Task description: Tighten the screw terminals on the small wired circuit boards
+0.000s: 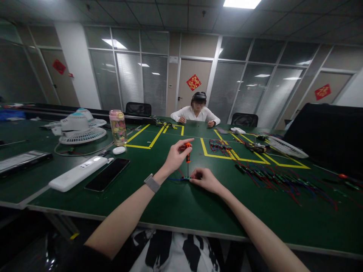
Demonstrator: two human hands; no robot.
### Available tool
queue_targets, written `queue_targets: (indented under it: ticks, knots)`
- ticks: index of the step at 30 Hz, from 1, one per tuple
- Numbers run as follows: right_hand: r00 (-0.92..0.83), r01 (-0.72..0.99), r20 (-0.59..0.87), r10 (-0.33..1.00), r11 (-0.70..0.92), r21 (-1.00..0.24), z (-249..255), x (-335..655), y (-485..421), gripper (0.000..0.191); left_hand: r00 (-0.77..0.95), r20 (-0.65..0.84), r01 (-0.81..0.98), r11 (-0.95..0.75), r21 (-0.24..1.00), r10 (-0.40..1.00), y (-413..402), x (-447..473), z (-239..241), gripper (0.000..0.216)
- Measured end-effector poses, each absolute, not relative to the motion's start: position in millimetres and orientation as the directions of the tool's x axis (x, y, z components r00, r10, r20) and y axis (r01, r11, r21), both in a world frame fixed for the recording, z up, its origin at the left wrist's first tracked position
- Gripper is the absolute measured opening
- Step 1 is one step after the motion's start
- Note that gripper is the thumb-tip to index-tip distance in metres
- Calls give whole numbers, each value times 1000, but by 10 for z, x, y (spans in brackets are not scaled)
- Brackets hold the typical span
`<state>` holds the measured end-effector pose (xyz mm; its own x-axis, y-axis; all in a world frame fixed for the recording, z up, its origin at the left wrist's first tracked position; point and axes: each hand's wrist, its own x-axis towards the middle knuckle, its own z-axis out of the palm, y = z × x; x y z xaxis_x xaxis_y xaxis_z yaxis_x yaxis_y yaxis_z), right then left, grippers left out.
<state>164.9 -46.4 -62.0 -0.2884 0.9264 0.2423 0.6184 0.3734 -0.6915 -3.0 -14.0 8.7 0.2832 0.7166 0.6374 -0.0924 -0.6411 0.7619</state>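
My left hand (pixel 176 155) pinches the orange handle of a small screwdriver (pixel 188 158), which stands upright with its tip down on a small part (pixel 185 178) on the green table (pixel 181 204). My right hand (pixel 205 179) is closed on that part and pins it to the table. Blue and red wires (pixel 174 178) run out of the part to the left. A grey watch (pixel 152 183) sits on my left wrist.
A heap of red, blue and green wires (pixel 283 181) lies to the right, more wires (pixel 219 145) inside yellow tape boxes. A phone (pixel 107 174), a power strip (pixel 78 172), a pink bottle (pixel 118 127) and fans (pixel 79 128) stand left. A person (pixel 195 113) sits across.
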Motion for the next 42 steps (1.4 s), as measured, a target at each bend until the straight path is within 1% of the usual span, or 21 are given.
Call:
queue_targets:
  ticks: [3, 6, 8, 9, 11, 13, 14, 17, 19, 21, 23, 26, 28, 32, 34, 39, 42]
  knots:
    - [-295, 616, 231, 927, 369, -696, -619, 1654, -461, 11, 265, 676, -30, -694, 719, 688, -133, -36, 83, 34]
    - [-295, 614, 225, 929, 364, -700, -618, 1655, -464, 12, 346, 619, -105, -626, 772, 705, -141, -25, 85, 39]
    - [-290, 612, 232, 928, 367, -700, -616, 1653, -466, 12, 362, 605, -126, -605, 786, 709, -157, -13, 82, 41]
    - [-289, 610, 237, 927, 369, -701, -615, 1651, -468, 12, 339, 624, -104, -631, 769, 704, -168, -9, 80, 41]
    - [-292, 609, 242, 925, 375, -699, -608, 1649, -472, 12, 270, 690, -3, -716, 698, 672, -186, -7, 77, 39]
    - [-291, 613, 241, 926, 374, -696, -601, 1648, -476, 12, 233, 733, 78, -764, 641, 639, -193, -11, 79, 34]
    - [-290, 616, 240, 927, 372, -694, -598, 1649, -477, 12, 240, 732, 74, -764, 641, 637, -188, -12, 80, 33]
    - [-292, 616, 242, 925, 375, -693, -598, 1654, -477, 13, 316, 667, -63, -686, 724, 675, -152, -7, 74, 37]
    - [-295, 614, 252, 921, 385, -689, -605, 1659, -474, 14, 328, 643, -106, -649, 753, 692, -131, 2, 59, 39]
    - [-292, 616, 261, 920, 390, -684, -615, 1662, -469, 14, 258, 674, -47, -688, 724, 692, -130, 10, 41, 36]
    - [-286, 625, 266, 921, 390, -677, -624, 1666, -462, 14, 171, 723, 59, -739, 671, 670, -153, 12, 32, 29]
    - [-281, 632, 258, 924, 380, -675, -634, 1673, -448, 14, 152, 747, 149, -762, 631, 648, -194, 7, 44, 27]
    - [-278, 626, 244, 929, 368, -688, -641, 1679, -437, 14, 190, 738, 126, -761, 636, 648, -198, 6, 57, 28]
    - [-274, 606, 220, 936, 346, -716, -652, 1688, -421, 16, 269, 677, -61, -690, 721, 685, -144, 20, 49, 35]
    - [-266, 608, 209, 941, 332, -722, -653, 1686, -421, 17, 266, 656, -108, -655, 748, 706, -118, 30, 30, 36]
    - [-235, 631, 189, 953, 298, -716, -641, 1669, -437, 18, 205, 694, -15, -706, 708, 691, -135, 35, 26, 33]
    - [-241, 634, 199, 950, 309, -709, -636, 1662, -445, 17, 249, 674, -52, -685, 726, 695, -165, 27, 59, 32]
